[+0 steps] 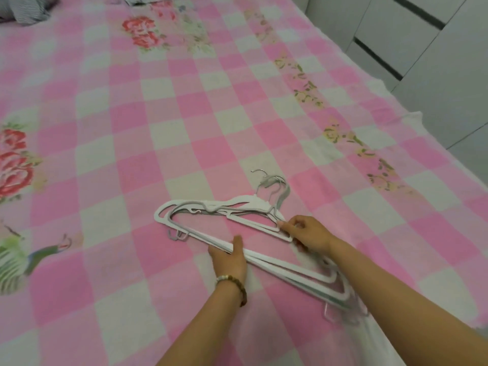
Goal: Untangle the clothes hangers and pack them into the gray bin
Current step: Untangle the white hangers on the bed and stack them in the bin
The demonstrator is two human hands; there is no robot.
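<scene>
Lying stacked near on the bed (184,101): hangers (253,203). Left hand (229,257) grips the long bars, steadying; right hand (307,233) pinches one bar, probably to free it.

Bed (163,107) carrying tangled clothes hangers (257,204)
A pink-and-white checked floral sheet (87,165) covers it; the white and grey hangers lie near the front, crumpled grey striped cloth (25,10) at the far left.

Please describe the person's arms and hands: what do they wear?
No sleeves are in view, and neither hand is gloved. The left hand has a bead bracelet at its wrist, with brown and pale beads. On the right hand I see no ring, watch or bracelet.
</scene>
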